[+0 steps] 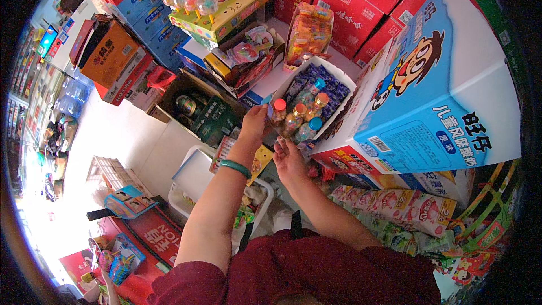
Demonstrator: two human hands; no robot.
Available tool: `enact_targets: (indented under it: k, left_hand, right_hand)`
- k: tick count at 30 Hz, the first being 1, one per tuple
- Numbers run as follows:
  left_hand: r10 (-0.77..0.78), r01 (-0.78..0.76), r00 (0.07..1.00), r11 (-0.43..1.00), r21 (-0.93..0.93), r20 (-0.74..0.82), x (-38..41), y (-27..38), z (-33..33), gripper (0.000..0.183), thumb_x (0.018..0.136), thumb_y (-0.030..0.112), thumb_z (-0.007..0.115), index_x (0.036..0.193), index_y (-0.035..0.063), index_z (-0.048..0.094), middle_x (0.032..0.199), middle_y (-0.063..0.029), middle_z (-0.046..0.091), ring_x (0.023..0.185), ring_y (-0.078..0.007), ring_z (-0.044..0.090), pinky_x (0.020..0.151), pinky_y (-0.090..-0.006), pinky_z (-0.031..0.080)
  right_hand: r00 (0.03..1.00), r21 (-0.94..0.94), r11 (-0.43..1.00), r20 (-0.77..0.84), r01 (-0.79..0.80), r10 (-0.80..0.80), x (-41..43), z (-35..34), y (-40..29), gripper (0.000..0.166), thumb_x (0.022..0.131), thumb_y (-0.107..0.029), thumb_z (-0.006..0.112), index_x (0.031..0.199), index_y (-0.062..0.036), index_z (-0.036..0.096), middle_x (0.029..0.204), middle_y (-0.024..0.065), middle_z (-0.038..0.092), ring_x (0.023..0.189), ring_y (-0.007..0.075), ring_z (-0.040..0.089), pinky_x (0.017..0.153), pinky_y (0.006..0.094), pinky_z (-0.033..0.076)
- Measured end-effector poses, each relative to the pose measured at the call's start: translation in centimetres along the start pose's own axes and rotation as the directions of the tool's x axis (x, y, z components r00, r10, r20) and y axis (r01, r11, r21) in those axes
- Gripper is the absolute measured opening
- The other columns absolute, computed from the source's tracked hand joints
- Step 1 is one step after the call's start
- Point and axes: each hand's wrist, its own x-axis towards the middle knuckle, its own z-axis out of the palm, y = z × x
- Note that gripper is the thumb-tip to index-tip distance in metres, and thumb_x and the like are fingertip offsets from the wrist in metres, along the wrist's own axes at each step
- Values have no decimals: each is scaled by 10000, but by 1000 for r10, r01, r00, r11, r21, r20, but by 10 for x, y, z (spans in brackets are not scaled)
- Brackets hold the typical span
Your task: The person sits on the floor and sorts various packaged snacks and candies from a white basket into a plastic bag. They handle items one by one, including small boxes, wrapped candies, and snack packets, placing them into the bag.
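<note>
A white-walled open box (338, 72) sits before me, tilted in view. Inside it stand several small clear bottles of colourful pieces, among them a red-capped bottle (279, 112), a gold-capped bottle (295, 119) and a blue-capped bottle (308, 129). Dark purple wrapped packets (334, 89) fill the rest. My left hand (254, 122), below a green bangle (236, 168) on the wrist, grips the box's left edge by a light blue piece. My right hand (288, 156) has its fingers curled at the box's near corner; whether they grip it is unclear.
Lollipops stand in a yellow-green display box (230, 12) behind. A carton of dark green packs (216, 120) lies left, a large blue-and-white carton (417, 106) right. Red cartons (347, 0) are stacked at the back. A white bin (266, 199) stands below my left forearm. Another person's arm (111, 288) shows lower left.
</note>
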Motion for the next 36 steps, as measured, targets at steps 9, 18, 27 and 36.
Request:
enact_targets:
  k: [9,18,27,36]
  left_hand:
    - [-97,94,991,995,32,96,-2,15,-2,317,891,386,467,1058,122,524,889,-6,510,852,-174,475,749,-439,413]
    - [-77,42,989,964,262,124,0,24,-10,311,893,350,443,1093,123,516,966,-15,516,889,-176,483,764,-439,427]
    - [18,-121,962,923,365,272,-2,15,-33,355,868,402,463,1124,160,509,973,-1,525,911,-163,488,767,-398,398]
    - [-126,16,962,912,409,242,-7,31,-25,234,860,261,512,1050,129,545,962,13,572,815,-117,539,615,-279,443]
  right_hand:
    - [986,-94,983,80,157,-149,-19,-25,-12,237,897,-285,480,1026,-95,537,1059,-3,574,986,184,547,761,321,471]
    - [981,8,995,164,104,-104,-21,-25,-19,230,911,-350,433,991,-144,499,1025,7,578,994,188,556,788,346,457]
    - [985,-71,995,162,72,-60,-28,-27,-11,379,909,-455,397,1069,-125,491,1084,43,568,991,200,554,797,346,458]
    - [965,-61,984,214,165,-148,-6,-29,-15,389,894,-447,422,1143,-152,471,1199,1,496,1093,174,465,881,361,399]
